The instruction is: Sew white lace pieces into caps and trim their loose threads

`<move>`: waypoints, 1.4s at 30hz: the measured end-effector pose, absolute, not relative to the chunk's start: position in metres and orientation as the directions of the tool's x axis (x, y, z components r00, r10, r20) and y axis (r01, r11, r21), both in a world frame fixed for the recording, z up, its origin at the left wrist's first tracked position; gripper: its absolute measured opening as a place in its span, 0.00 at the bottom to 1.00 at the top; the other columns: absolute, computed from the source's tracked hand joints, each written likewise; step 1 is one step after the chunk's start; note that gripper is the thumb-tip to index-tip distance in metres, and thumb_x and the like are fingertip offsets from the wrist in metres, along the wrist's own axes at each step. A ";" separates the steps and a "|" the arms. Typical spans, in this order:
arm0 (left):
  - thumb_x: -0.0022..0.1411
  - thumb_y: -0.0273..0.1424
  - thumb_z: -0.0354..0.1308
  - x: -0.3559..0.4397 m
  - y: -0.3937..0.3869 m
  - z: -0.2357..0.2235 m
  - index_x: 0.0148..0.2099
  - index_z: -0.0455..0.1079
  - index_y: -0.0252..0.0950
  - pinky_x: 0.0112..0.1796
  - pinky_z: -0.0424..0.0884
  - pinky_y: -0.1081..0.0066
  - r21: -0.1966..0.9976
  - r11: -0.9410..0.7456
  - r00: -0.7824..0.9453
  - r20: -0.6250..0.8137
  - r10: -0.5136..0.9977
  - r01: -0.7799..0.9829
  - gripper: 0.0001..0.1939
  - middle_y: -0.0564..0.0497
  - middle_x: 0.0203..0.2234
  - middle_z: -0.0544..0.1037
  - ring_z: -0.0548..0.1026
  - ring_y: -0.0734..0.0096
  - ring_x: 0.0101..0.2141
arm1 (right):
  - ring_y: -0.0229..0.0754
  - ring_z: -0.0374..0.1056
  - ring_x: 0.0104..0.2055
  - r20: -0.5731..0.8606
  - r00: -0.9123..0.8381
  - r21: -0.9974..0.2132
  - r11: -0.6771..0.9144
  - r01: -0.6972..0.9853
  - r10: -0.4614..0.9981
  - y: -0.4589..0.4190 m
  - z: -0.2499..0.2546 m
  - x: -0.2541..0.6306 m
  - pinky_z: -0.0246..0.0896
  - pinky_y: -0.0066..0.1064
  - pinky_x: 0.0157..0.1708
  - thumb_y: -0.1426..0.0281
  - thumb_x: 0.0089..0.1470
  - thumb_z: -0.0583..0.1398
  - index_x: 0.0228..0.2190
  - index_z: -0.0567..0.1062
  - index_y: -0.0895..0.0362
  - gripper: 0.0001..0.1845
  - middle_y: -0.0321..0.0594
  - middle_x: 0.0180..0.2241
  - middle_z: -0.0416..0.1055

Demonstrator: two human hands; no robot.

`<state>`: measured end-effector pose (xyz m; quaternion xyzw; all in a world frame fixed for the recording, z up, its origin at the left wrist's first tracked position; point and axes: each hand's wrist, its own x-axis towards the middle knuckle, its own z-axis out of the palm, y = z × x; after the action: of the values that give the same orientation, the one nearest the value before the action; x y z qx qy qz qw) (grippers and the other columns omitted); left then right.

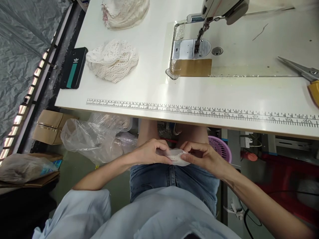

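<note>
Over my lap, in front of the table's edge, both hands hold a small piece of white lace fabric [177, 157]. My left hand [152, 152] pinches its left end between thumb and fingers. At the other end, my right hand [199, 153] grips the fabric with thumb and fingertips. Part of the piece is hidden by the fingers. On the table lie a bunched pile of white lace pieces [114, 61] and, farther back, a second cream-coloured pile [126, 13]. The sewing machine [211, 13] stands with its needle and presser foot above the metal plate.
A dark phone [74, 68] lies at the table's left edge. Scissors [305, 73] with yellow handles rest at the right. A printed ruler [199, 112] runs along the front edge. Below are plastic bags [92, 139], a cardboard box [50, 126] and a purple basket [220, 147].
</note>
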<state>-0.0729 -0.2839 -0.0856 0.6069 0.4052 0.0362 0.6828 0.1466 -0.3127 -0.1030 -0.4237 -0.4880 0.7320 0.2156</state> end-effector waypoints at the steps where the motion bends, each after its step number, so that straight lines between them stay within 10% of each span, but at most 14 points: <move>1: 0.50 0.35 0.64 -0.073 -0.284 -0.085 0.32 0.75 0.32 0.32 0.64 0.77 0.852 0.279 0.664 -0.521 0.536 0.443 0.10 0.51 0.30 0.72 0.69 0.75 0.30 | 0.40 0.65 0.33 -0.419 -0.549 -0.889 -0.450 0.085 0.724 -0.312 -0.103 0.146 0.59 0.31 0.32 0.59 0.50 0.61 0.24 0.72 0.55 0.12 0.37 0.30 0.69; 42: 0.51 0.33 0.64 -0.074 -0.287 -0.086 0.36 0.77 0.29 0.30 0.68 0.79 0.792 0.447 0.614 -0.607 0.505 0.415 0.12 0.46 0.29 0.80 0.75 0.73 0.29 | 0.35 0.60 0.30 -0.451 -0.631 -0.847 -0.526 0.080 0.631 -0.315 -0.111 0.142 0.56 0.26 0.30 0.63 0.48 0.63 0.30 0.70 0.57 0.12 0.34 0.27 0.66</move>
<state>-0.0740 -0.2873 -0.0857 0.5248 0.4384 0.0309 0.7290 0.1419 -0.3155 -0.1105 -0.3915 -0.4538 0.7807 0.1765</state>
